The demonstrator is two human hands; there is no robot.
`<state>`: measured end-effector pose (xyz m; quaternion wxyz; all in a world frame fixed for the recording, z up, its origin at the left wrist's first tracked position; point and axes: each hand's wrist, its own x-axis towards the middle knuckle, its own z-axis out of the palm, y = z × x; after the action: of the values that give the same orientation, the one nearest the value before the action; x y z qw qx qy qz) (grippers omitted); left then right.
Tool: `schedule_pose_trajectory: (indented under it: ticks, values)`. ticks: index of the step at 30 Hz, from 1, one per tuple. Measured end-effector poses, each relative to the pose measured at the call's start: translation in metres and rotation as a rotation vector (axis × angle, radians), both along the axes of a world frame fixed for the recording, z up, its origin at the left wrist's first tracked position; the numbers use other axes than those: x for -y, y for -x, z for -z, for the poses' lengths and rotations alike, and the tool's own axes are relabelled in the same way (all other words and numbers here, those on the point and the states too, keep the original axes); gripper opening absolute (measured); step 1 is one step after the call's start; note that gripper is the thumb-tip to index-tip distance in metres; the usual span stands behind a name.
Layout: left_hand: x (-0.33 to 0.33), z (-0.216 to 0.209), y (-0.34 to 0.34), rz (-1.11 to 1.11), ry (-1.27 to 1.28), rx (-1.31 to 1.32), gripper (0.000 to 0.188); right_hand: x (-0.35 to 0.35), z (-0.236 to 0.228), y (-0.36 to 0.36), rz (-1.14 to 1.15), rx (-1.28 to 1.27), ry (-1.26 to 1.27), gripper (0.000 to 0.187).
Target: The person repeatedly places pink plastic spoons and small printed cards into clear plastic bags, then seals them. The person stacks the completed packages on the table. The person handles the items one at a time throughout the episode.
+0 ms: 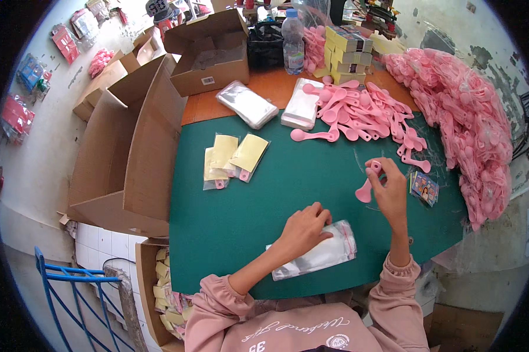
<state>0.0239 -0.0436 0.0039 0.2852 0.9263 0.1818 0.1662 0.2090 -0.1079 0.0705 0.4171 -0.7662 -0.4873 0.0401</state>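
Pinching a pink plastic spoon, round-bowled, by its handle in my right fingers above the green table; bowl points down-left, long axis slanting. My left fingers touch clear plastic bags; can't tell if gripping.

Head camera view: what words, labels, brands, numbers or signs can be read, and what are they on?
Pink sweatshirt: white script, numerals and a round emblem; the large script is legible, but I won't copy it.
Open cardboard box at the back: white label, too small to read.
Clear bottle: label, too small.
Dark cap: white marks, unclear.
Printed cards: any wording too small.
Pink spoon, clear bags: none I can make out.
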Motion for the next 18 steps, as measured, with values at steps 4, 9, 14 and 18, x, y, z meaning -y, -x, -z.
schedule_pose_trajectory:
  ticks: [4, 9, 14, 18]
  values:
    - [-0.008, 0.003, -0.002, 0.028, 0.241, 0.038, 0.016, 0.022, -0.006, 0.007, -0.029, -0.213, -0.076, 0.014]
    - [-0.011, -0.001, 0.002, 0.025, 0.567, 0.109, 0.013, 0.036, 0.011, 0.027, 0.013, -0.300, -0.067, 0.016]
    - [-0.022, -0.009, 0.008, 0.093, 0.666, 0.080, 0.011, 0.042, 0.025, 0.029, 0.026, -0.198, 0.018, 0.020]
    - [-0.029, -0.008, 0.014, 0.140, 0.858, 0.156, 0.010, 0.045, 0.025, 0.032, 0.033, -0.122, -0.008, 0.023]
